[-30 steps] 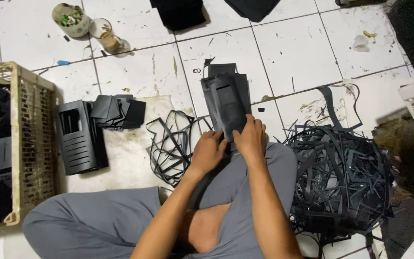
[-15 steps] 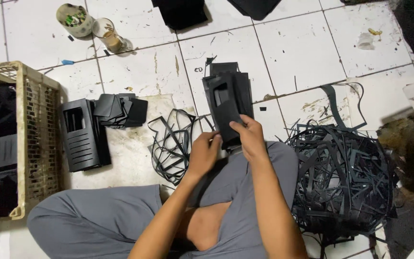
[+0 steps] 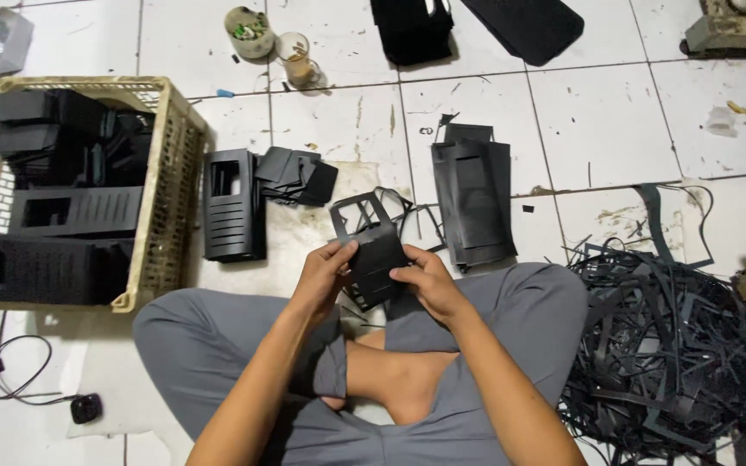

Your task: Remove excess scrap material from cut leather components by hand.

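I sit cross-legged on a white tiled floor. Both hands hold one black plastic part (image 3: pixel 371 248) with cut-out windows, tilted above my knees. My left hand (image 3: pixel 325 274) grips its left edge with the thumb on top. My right hand (image 3: pixel 426 279) holds its lower right side. Just beyond it, a stack of similar black parts (image 3: pixel 473 201) lies flat on the floor. Loose thin black frames (image 3: pixel 407 210) lie between the held part and that stack.
A cream plastic basket (image 3: pixel 162 200) of black parts stands at the left. A black slotted housing (image 3: pixel 233 205) and small black pieces (image 3: pixel 297 174) lie beside it. A heap of black plastic strips (image 3: pixel 672 332) fills the right. Two cups (image 3: pixel 271 39) stand far back.
The black stack that both hands held forward now lies on the floor. My hands have drawn back toward my knees and hold a single smaller black part. The camera view shifted right.
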